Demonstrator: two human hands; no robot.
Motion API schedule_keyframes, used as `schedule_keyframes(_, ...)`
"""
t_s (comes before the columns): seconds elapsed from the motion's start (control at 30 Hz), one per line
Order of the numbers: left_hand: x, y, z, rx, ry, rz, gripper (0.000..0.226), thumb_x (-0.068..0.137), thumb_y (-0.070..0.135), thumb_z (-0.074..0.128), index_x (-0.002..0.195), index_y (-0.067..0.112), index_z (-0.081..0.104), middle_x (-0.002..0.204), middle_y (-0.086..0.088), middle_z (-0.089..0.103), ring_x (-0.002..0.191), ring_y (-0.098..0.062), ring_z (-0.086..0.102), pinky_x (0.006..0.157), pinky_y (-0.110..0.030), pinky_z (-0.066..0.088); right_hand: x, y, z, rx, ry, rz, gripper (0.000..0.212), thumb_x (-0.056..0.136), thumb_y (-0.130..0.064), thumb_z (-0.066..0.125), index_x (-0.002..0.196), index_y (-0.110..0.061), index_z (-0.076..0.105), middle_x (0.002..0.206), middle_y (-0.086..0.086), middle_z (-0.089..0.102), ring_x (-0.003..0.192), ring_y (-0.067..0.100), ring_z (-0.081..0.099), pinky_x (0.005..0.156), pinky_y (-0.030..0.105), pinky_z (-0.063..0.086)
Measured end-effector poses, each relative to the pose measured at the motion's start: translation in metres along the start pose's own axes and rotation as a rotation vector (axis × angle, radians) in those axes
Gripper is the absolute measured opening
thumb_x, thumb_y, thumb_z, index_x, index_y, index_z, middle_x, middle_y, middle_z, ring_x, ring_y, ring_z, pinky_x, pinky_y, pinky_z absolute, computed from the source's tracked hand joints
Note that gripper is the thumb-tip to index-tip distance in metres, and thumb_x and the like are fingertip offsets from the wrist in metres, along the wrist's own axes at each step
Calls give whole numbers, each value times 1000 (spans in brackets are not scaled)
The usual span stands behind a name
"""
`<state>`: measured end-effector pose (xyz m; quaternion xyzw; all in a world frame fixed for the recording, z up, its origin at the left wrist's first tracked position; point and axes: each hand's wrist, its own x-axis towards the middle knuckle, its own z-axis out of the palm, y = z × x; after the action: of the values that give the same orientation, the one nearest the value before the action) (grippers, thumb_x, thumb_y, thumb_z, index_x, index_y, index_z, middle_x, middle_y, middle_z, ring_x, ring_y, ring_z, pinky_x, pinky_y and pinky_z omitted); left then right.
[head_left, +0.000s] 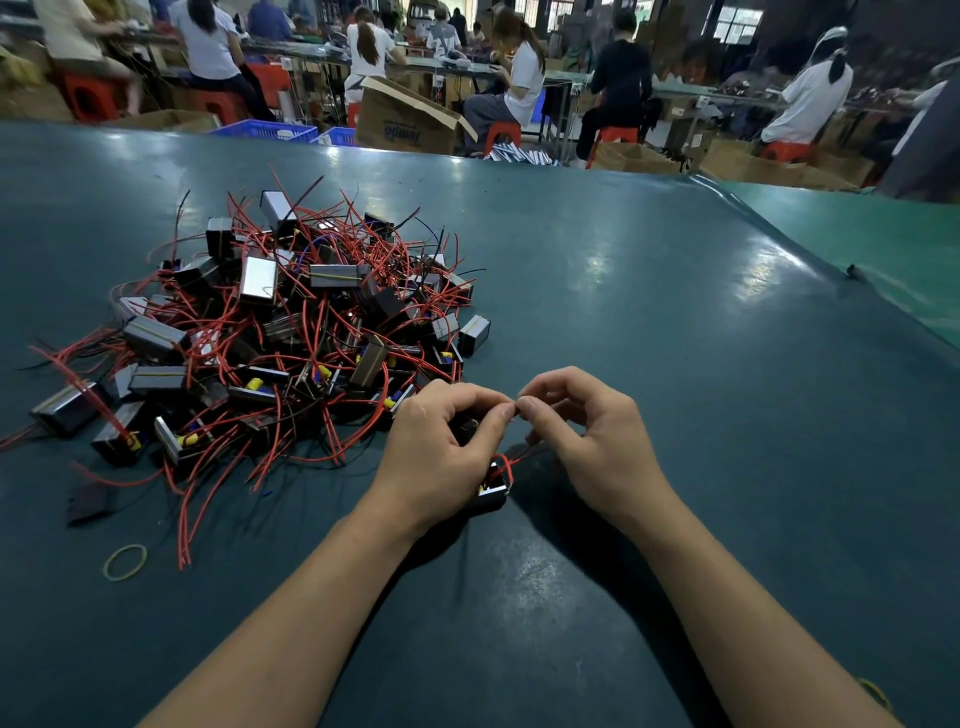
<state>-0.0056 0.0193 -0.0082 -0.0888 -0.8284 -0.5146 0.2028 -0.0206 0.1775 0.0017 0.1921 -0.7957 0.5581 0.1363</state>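
- Progress looks early: you have one black unit (493, 492) in hand, while the pile (291, 332) of similar units lies tangled toward the tabletop's (675, 364) left edge, seemingly untouched.
- Your left hand (441, 452) curls round that unit, between the pile and the near edge. Its thumb and forefinger meet your right hand's (587, 436) pinch on the red wire (506, 464).
- One rubber band (125, 562) lies loose toward the near-left corner.
- Writing: the cardboard box (400, 124) beyond the far edge reads "Tempo", upside down.
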Motion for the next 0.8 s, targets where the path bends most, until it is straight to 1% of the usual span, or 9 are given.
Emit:
schedule_keyframes(0.03, 0, 0, 0, 2, 7, 7, 5, 87, 20, 72, 88, 21, 77, 83, 4, 67, 80, -2, 60, 71, -8, 42, 1, -1, 0, 55, -19, 59, 15, 89, -9, 68, 83, -22, 65, 75, -7, 68, 68, 17, 65, 62, 25, 51)
schedule_keyframes(0.1, -1, 0, 0, -1, 3, 13, 6, 87, 20, 71, 89, 20, 77, 84, 4, 67, 80, -3, 61, 72, -10, 44, 2, -2, -2, 149, -59, 132, 13, 90, -8, 67, 82, -18, 66, 69, -5, 68, 64, 13, 64, 59, 20, 49)
schedule_keyframes(0.2, 0, 1, 0, -28, -28, -6, 7, 88, 21, 71, 90, 20, 77, 86, 3, 68, 78, -5, 64, 72, -16, 49, 3, -5, -7, 166, -85, 126, 14, 90, -7, 66, 80, -17, 66, 65, -4, 67, 62, 10, 64, 54, 13, 45)
schedule_keyframes(0.33, 0, 2, 1, -5, -3, 6, 7, 88, 21, 70, 89, 19, 76, 83, -1, 67, 75, -7, 63, 70, -14, 47, 2, -4, -4, 158, -37, 177, 11, 89, -12, 68, 79, -14, 66, 64, 0, 66, 58, 12, 62, 45, 14, 42)
schedule_keyframes(0.4, 0, 2, 2, -9, 9, 11, 6, 89, 20, 69, 89, 17, 74, 84, -2, 68, 74, -8, 63, 70, -17, 49, 2, -3, -2, 216, -41, 239, 9, 89, -15, 68, 80, -13, 66, 64, 0, 67, 56, 11, 60, 40, 19, 40)
schedule_keyframes(0.5, 2, 1, 2, -45, 4, 14, 6, 90, 17, 68, 89, 15, 73, 84, -2, 69, 73, -10, 65, 69, -21, 51, 2, -3, -2, 293, -63, 276, 9, 87, -17, 71, 81, -11, 67, 68, 2, 69, 59, 12, 61, 43, 21, 42)
schedule_keyframes(0.67, 3, 0, 3, -46, 34, 9, 6, 91, 17, 66, 90, 14, 71, 84, -4, 66, 70, -7, 63, 64, -11, 46, 1, -3, 2, 244, -10, 236, 10, 86, -11, 72, 77, -15, 68, 70, 5, 71, 58, 12, 61, 51, 19, 46)
schedule_keyframes(0.73, 3, 0, 3, -33, 25, -10, 7, 91, 18, 66, 91, 14, 72, 86, -5, 66, 72, -6, 62, 65, -9, 44, 0, -2, 4, 112, 38, 141, 15, 85, -10, 73, 75, -19, 68, 71, 3, 70, 57, 10, 60, 52, 18, 46)
schedule_keyframes(0.8, 3, -1, 2, 23, 26, -10, 8, 90, 21, 67, 91, 16, 73, 86, -3, 66, 75, -6, 61, 68, -9, 43, -2, -1, 6, -64, 76, 1, 15, 84, -10, 73, 75, -21, 68, 69, -7, 67, 59, 7, 60, 55, 15, 44)
